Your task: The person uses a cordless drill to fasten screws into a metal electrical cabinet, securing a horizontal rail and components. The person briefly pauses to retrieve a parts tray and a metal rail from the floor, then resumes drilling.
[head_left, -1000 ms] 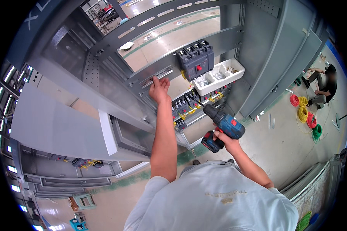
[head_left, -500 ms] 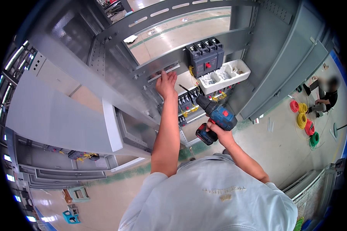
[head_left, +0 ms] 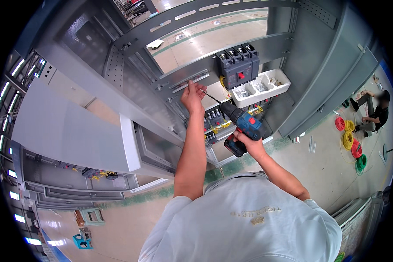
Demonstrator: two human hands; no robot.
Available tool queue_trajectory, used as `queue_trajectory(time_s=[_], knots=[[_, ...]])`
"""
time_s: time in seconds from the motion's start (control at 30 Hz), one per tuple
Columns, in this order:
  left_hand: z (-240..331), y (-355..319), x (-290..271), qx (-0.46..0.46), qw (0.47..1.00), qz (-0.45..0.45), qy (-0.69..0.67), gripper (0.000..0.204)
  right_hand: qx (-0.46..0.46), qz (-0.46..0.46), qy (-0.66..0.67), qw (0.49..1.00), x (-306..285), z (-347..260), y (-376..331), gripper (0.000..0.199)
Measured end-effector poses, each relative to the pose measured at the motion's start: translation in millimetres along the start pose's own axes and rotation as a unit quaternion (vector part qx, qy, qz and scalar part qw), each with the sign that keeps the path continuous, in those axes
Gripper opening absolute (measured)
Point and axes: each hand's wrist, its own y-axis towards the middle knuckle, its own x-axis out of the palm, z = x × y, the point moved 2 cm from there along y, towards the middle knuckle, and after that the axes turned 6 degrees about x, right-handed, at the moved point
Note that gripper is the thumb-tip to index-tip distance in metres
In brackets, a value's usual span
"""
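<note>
My right hand (head_left: 251,146) grips the handle of a blue and black cordless drill (head_left: 248,124). The drill's long thin bit (head_left: 213,98) points up and left, its tip close to the fingers of my left hand (head_left: 193,98). Those fingers are bent together just below a short metal rail (head_left: 201,76) on the grey crossbar of the cabinet. Whatever they pinch is too small or hidden to make out. To the right of the rail, a dark grey circuit breaker (head_left: 239,71) with a red switch is mounted on the crossbar.
A white foam tray (head_left: 264,98) of small hardware sits below the breaker. Smaller breakers with yellow wires (head_left: 216,118) are lower down. Grey cabinet panels (head_left: 336,74) flank both sides. At right, a person (head_left: 375,111) sits near coloured wire coils (head_left: 347,140); stools (head_left: 82,240) stand lower left.
My left hand has gone from lying stretched against the rail to bent fingers just below it. The drill's bit has come up closer to those fingers. The view has shifted slightly.
</note>
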Motion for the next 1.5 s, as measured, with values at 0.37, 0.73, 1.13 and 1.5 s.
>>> queue_trajectory(time_s=[0.37,0.73,1.13,1.5], knots=[[-12,4,-2,-0.01,0.999,-0.016,-0.027,0.036,0.001,0.001,-0.014,1.0,1,1,2,0.011],[-11,2,0,-0.007,1.0,-0.002,-0.014,0.035,0.001,0.012,-0.012,1.0,3,4,6,0.012],[-16,3,0,0.0,0.999,-0.002,-0.051,0.032,-0.018,0.039,-0.021,0.999,9,5,21,0.015],[-16,4,2,0.004,0.998,-0.002,-0.056,0.03,-0.071,0.048,-0.111,0.99,13,20,36,0.014]])
